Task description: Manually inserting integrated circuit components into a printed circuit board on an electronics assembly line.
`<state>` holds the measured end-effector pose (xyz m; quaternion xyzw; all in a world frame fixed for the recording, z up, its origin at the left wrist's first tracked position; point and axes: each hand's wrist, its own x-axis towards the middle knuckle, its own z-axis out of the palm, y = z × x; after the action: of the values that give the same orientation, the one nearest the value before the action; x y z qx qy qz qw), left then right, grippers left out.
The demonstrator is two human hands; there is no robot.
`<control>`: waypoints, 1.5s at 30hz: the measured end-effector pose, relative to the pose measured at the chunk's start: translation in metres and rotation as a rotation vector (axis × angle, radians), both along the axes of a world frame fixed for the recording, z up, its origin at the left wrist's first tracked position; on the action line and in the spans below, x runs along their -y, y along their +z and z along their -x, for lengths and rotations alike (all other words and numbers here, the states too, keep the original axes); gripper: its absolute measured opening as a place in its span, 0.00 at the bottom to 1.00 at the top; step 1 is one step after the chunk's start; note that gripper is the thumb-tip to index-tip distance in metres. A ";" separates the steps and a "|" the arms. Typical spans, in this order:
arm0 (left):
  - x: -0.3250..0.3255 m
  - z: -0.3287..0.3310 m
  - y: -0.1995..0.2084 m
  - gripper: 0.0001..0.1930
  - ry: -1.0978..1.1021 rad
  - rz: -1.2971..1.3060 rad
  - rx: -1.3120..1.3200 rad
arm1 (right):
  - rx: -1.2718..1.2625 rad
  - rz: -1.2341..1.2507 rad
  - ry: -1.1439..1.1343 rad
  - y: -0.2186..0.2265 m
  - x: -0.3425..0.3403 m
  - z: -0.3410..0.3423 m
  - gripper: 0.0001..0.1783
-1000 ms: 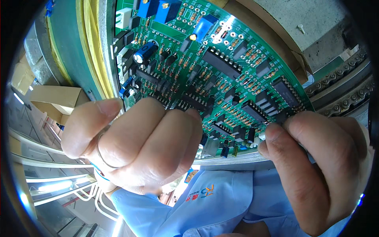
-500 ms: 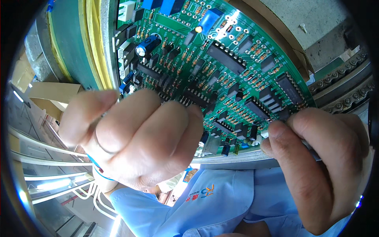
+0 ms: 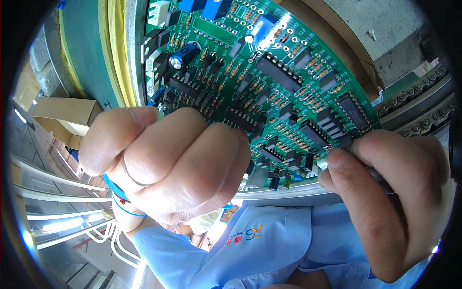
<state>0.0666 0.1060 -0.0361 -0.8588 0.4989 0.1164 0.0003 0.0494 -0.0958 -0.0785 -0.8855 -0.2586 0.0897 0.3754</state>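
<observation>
A green circuit board (image 3: pixel 219 32) fills the upper middle, crowded with resistors, black chips (image 3: pixel 280 72) and a blue cylindrical capacitor (image 3: pixel 185 55). My left hand (image 3: pixel 168 159) is curled closed over the board's lower left part, a ring on one finger. Whatever its fingertips hold, if anything, is hidden behind the knuckles. At the board's lower right corner, my right hand (image 3: pixel 385 192) has thumb and forefinger pinched together beside small dark parts. I cannot make out what lies between those fingertips.
A metal rail with yellow strips (image 3: pixel 113 53) runs along the left. Brown cardboard (image 3: pixel 349 45) lies behind the board, and a roller chain (image 3: pixel 418 103) at the right. A small white screw-like piece (image 3: pixel 372 34) rests on a grey surface. An open cardboard box (image 3: pixel 67 115) stands far left.
My left hand has shifted slightly to the right, still closed. The board's upper left part appears a little farther right. My right hand has barely moved.
</observation>
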 end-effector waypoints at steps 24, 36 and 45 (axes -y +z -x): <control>-0.009 0.012 0.015 0.19 0.090 -0.065 0.060 | 0.079 -0.057 -0.003 0.004 0.030 0.036 0.23; -0.009 0.013 0.001 0.20 0.037 0.015 0.303 | 0.094 -0.021 -0.037 0.005 0.034 0.045 0.24; -0.012 0.007 0.001 0.23 -0.019 -0.053 0.315 | 0.129 -0.077 -0.031 0.001 0.032 0.036 0.22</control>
<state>0.0592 0.1178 -0.0348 -0.8613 0.4976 -0.0069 0.1023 0.0138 -0.1281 -0.0775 -0.8783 -0.2717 0.0168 0.3930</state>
